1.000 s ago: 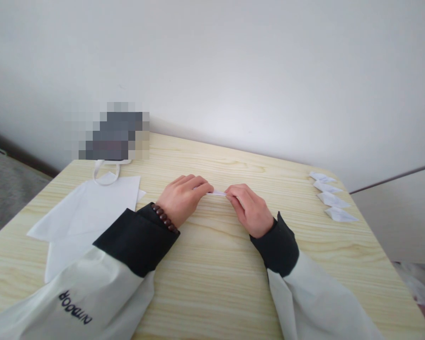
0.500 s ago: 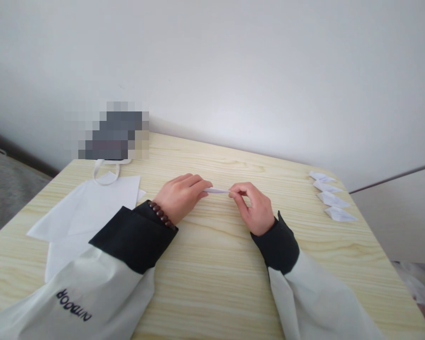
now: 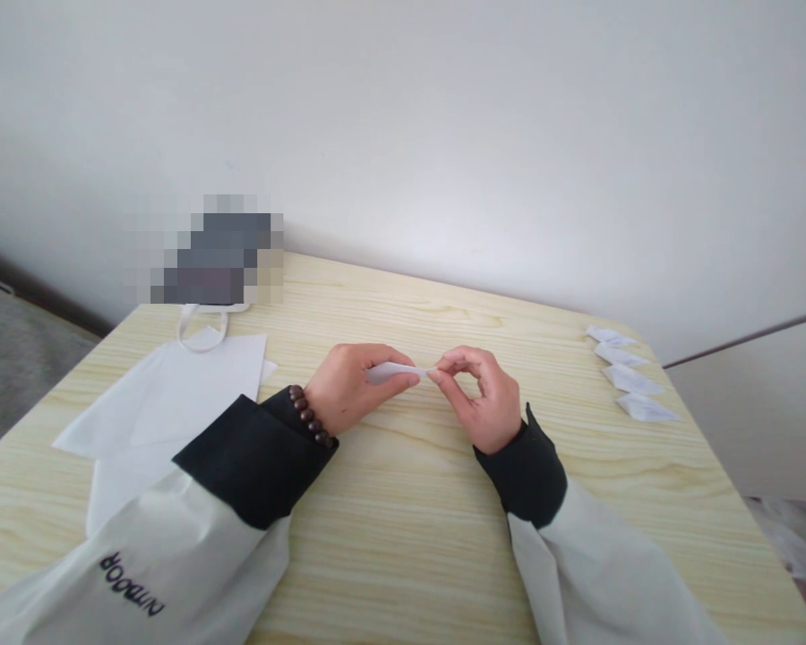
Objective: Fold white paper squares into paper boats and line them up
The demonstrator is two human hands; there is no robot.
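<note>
A small folded piece of white paper (image 3: pixel 390 369) is held between my two hands over the middle of the table. My left hand (image 3: pixel 359 376), with a dark bead bracelet at the wrist, pinches it between thumb and fingers, and part of the paper shows in the gap. The thumb and forefinger of my right hand (image 3: pixel 480 391) grip the narrow right end. How the paper is folded inside my grip is partly hidden.
Loose white paper sheets (image 3: pixel 194 394) overlap at the left, partly under my left sleeve. Behind them stands a blurred dark object (image 3: pixel 218 255) with a white loop (image 3: pixel 183 331). Several folded white paper pieces (image 3: pixel 635 378) form a row near the right edge of the wooden table (image 3: pixel 390 537).
My left hand has turned and slid right along the paper, its thumb now showing below. More of the folded paper's flat side shows. My right hand has barely moved.
</note>
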